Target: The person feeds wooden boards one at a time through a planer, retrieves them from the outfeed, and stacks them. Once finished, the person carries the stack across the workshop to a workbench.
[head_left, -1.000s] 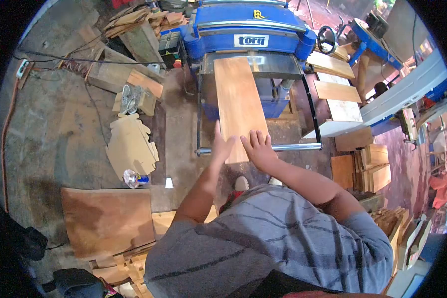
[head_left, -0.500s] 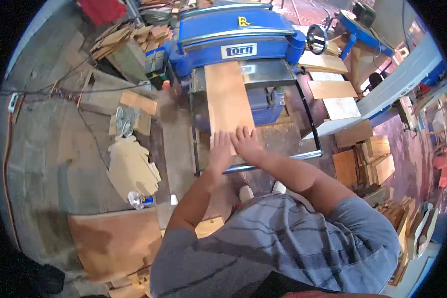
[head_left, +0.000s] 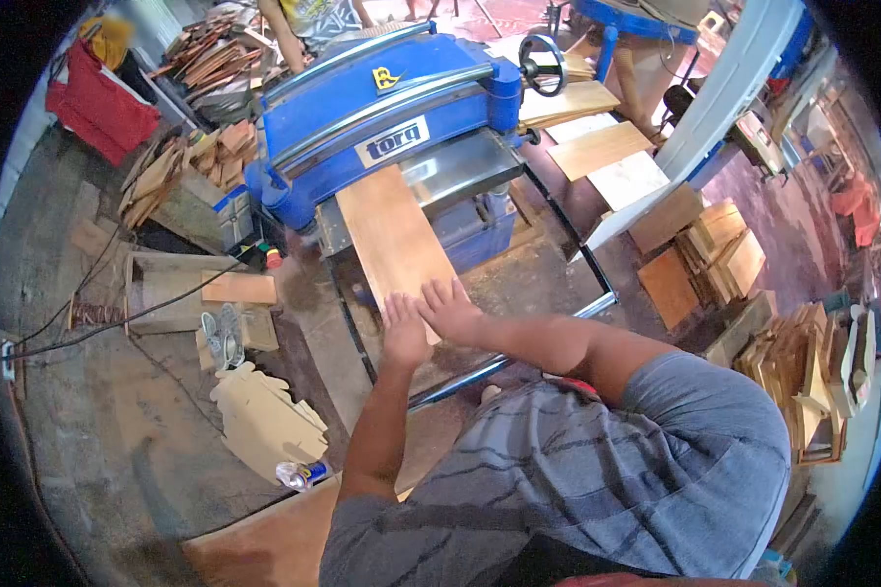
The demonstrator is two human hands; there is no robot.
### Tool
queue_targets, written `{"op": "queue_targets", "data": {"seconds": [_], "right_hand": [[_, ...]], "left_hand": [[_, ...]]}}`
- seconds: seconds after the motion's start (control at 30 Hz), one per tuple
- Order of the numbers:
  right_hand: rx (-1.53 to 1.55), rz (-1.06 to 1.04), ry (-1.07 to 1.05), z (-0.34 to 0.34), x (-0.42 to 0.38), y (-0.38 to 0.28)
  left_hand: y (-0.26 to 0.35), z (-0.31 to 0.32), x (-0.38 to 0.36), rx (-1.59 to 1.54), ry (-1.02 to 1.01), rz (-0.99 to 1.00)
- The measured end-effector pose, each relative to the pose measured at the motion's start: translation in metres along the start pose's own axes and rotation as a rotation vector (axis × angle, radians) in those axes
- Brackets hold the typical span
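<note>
A long wooden board [head_left: 392, 230] runs from under the front of the blue planer [head_left: 382, 103] toward me, its far end hidden in the machine. My left hand [head_left: 404, 331] rests on the near end of the board, palm down with fingers stretched out. Just to its right, my right hand [head_left: 450, 311] lies on the same end, its fingers spread and close to the left ones. The machine's metal table [head_left: 460, 166] shows beside the board.
A metal roller bar [head_left: 470, 380] crosses before my body. Cut boards [head_left: 729, 245] are stacked at the right, thin pale pieces [head_left: 269, 421] and a can [head_left: 301, 475] lie at the left. Cables [head_left: 157, 313] cross the floor. Another person's arm [head_left: 282, 37] shows behind the machine.
The view has turned, so the planer and board now appear tilted and further left. Both hands remain on the near end of the board. Another person's limbs now show behind the machine.
</note>
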State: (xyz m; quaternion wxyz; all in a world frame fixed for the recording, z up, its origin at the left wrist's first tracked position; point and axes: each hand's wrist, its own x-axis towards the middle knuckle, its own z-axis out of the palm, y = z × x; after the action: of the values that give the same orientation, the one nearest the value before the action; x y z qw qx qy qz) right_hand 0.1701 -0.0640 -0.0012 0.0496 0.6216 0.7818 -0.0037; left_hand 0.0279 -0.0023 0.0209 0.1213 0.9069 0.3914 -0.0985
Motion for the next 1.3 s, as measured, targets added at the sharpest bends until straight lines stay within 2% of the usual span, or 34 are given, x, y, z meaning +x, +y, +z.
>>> {"op": "queue_targets", "data": {"seconds": [0.17, 0.23, 0.3, 0.37, 0.53, 0.67, 0.73, 0.83, 0.87, 0.9, 0.93, 1.0, 1.03, 1.1, 1.2, 1.3], "right_hand": [[0.025, -0.022, 0.030, -0.002, 0.013, 0.005], [-0.004, 0.002, -0.032, -0.008, 0.016, 0.007], [0.022, -0.003, -0.031, -0.008, 0.020, 0.005], [-0.009, -0.015, -0.153, -0.021, 0.025, 0.014], [0.080, -0.007, -0.065, -0.022, 0.035, 0.020], [0.119, 0.001, -0.084, -0.031, 0.044, 0.027], [0.153, 0.037, -0.119, -0.030, 0.043, 0.029], [0.227, 0.069, -0.017, 0.009, 0.060, 0.039], [0.210, 0.052, 0.104, 0.036, 0.070, 0.040], [0.191, 0.030, 0.226, 0.047, 0.071, 0.044], [0.191, 0.064, 0.229, 0.027, 0.058, 0.049], [0.354, 0.008, -0.114, -0.039, 0.025, 0.055], [0.360, 0.026, -0.114, -0.036, 0.018, 0.062], [0.704, -0.038, -0.086, -0.021, -0.005, 0.080], [0.780, 0.103, 0.377, -0.013, -0.084, 0.094], [0.790, 0.314, 0.470, -0.024, -0.165, 0.125]], "left_hand": [[-0.010, -0.006, 0.009, 0.015, -0.005, 0.013], [-0.013, -0.008, 0.013, 0.010, -0.019, 0.005], [-0.018, 0.000, 0.018, 0.046, 0.066, 0.043], [-0.018, -0.008, 0.023, -0.013, 0.086, 0.042], [-0.026, -0.001, 0.037, 0.032, 0.091, 0.018], [-0.029, -0.007, 0.050, 0.094, 0.113, 0.020], [-0.025, -0.021, 0.049, 0.068, -0.020, 0.005], [-0.034, -0.008, 0.064, 0.119, -0.007, 0.002], [-0.032, -0.010, 0.067, 0.128, -0.009, 0.044], [-0.031, -0.014, 0.069, 0.145, -0.033, 0.002], [-0.032, -0.018, 0.070, 0.163, -0.056, -0.044], [-0.030, -0.027, 0.073, 0.155, -0.072, -0.033], [-0.030, -0.030, 0.074, 0.135, -0.090, -0.056], [-0.040, -0.019, 0.089, 0.160, -0.084, -0.049], [-0.041, -0.018, 0.096, 0.168, -0.079, -0.060], [-0.040, -0.020, 0.106, 0.157, -0.088, -0.071]]}}
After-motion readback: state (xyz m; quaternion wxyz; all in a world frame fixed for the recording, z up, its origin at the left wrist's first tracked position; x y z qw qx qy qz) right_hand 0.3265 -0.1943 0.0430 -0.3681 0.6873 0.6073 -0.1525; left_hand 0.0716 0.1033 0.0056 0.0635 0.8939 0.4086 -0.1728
